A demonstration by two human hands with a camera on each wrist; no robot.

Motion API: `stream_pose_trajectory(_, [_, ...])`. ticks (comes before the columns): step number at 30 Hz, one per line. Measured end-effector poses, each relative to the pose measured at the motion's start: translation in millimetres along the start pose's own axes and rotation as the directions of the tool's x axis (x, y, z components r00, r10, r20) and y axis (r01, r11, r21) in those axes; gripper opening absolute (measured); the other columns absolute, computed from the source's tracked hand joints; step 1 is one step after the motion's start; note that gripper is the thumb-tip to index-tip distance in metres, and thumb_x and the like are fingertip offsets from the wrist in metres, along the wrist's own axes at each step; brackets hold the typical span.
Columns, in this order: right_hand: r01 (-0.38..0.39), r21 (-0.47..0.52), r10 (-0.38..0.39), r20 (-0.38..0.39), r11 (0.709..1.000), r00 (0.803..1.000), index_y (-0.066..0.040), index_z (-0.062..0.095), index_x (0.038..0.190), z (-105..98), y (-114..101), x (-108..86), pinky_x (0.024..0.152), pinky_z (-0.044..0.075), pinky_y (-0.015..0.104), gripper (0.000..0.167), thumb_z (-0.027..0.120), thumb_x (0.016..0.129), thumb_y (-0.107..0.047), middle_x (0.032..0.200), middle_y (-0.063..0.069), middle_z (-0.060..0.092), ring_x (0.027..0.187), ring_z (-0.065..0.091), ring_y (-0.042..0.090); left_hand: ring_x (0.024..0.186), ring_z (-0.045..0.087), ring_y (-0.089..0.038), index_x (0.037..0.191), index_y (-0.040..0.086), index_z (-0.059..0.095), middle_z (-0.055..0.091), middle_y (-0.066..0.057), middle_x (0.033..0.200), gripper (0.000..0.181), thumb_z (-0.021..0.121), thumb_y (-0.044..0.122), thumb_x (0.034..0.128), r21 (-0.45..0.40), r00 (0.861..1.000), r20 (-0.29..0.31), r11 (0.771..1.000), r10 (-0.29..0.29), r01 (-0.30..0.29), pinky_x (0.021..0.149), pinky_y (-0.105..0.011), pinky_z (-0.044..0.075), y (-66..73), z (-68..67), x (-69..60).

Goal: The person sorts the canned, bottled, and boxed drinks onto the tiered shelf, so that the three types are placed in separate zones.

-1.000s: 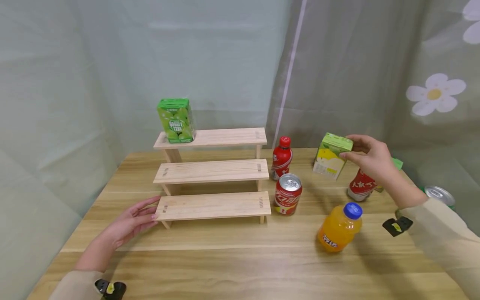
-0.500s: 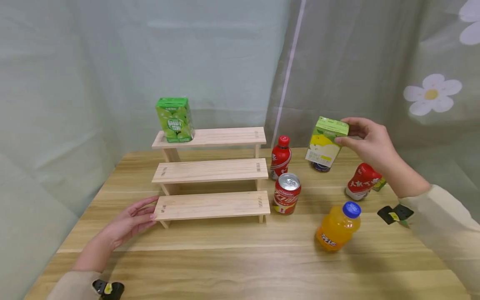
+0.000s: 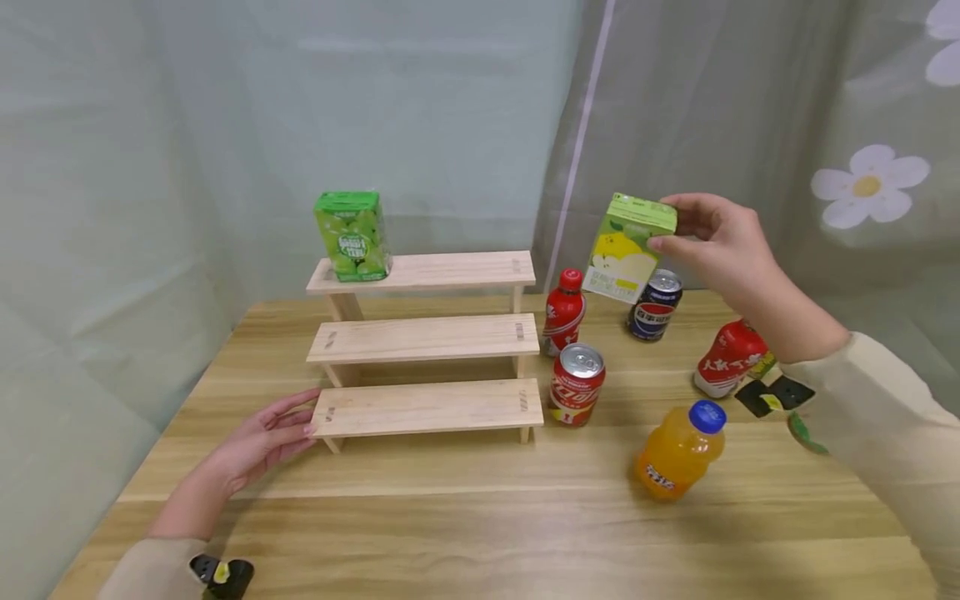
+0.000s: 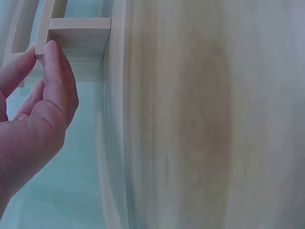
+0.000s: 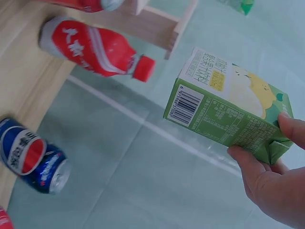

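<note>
My right hand pinches a green and yellow juice carton near its top, holding it tilted in the air above the red-capped bottle and the dark blue cola can. The right wrist view shows the barcode end of this juice carton. My left hand pinches the left end of the lowest board of a three-step wooden shelf; the left wrist view shows thumb and fingertips on either side of the board. Another green drink carton stands upright at the left of the top step.
Right of the shelf stand a red bottle, a red cola can, a dark blue cola can, another red bottle and an orange juice bottle. The right forearm partly hides items behind it. A curtain hangs behind the table.
My right hand has lifted the juice carton up and leftward, uncovering the dark blue cola can. The left hand stays on the shelf's end.
</note>
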State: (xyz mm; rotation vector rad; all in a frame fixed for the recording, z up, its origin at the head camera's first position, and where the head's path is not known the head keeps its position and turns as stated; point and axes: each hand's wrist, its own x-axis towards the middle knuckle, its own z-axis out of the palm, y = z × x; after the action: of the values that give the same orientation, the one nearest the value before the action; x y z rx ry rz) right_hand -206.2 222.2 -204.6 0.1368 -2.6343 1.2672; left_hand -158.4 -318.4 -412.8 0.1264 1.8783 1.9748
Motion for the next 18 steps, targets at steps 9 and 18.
stream_pose_trajectory(9, [0.044, 0.097, -0.044, -0.003, 0.994, 0.999, -0.007, 0.053, 0.132, 1.5, -25.5, 11.9, 0.078, 0.051, 0.006, 0.047, 0.067, 0.089, -0.020, 0.117, 0.000, 0.059, 0.102, 0.058, 0.012, 0.102, 0.062, -0.004, 0.146, 0.017, 0.037, 0.056, 0.012, 0.112, 0.057, 0.057, 0.004, 0.0938, 0.005, 1.000, -0.007, 1.000, 0.012, -0.012, 0.089, -0.022, 0.055, -0.1, 1.9, 2.3])
stream_pose_trajectory(18, [0.075, 0.165, -0.081, 0.026, 0.983, 0.996, -0.005, 0.053, 0.131, 19.1, -46.7, 28.9, 0.087, 0.052, 0.016, 0.046, 0.067, 0.089, -0.015, 0.122, 0.006, 0.058, 0.104, 0.058, 0.014, 0.102, 0.062, -0.005, 0.144, 0.020, 0.039, 0.057, 0.012, 0.112, 0.055, 0.056, 0.004, 0.0943, -0.007, 1.000, -0.007, 1.000, -0.001, 0.001, 0.089, -0.022, 0.055, 0.1, 0.3, -0.4])
